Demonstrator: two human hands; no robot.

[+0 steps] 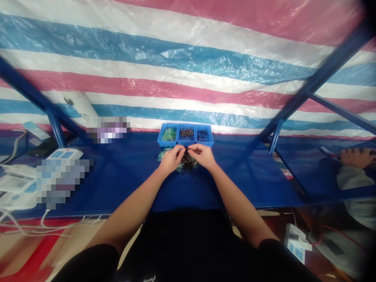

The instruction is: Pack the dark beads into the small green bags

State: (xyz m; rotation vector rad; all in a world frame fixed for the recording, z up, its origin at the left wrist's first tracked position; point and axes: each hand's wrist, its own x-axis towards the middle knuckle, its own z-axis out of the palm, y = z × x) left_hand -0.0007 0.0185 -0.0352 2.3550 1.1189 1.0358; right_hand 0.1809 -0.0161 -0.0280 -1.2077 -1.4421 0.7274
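Observation:
My left hand and my right hand meet at the middle of a blue table, fingers pinched together on a small dark part that is too small to name. Under them lies a heap of small dark parts with a few green pieces beside it. Just behind the hands stand three blue bins in a row: the left bin holds green pieces, the middle bin dark parts, the right bin black parts.
White power strips and cables lie at the left of the table. Blue frame struts slant up on both sides before a striped tarp. Another person's hand rests on the far right table. A white box sits on the floor.

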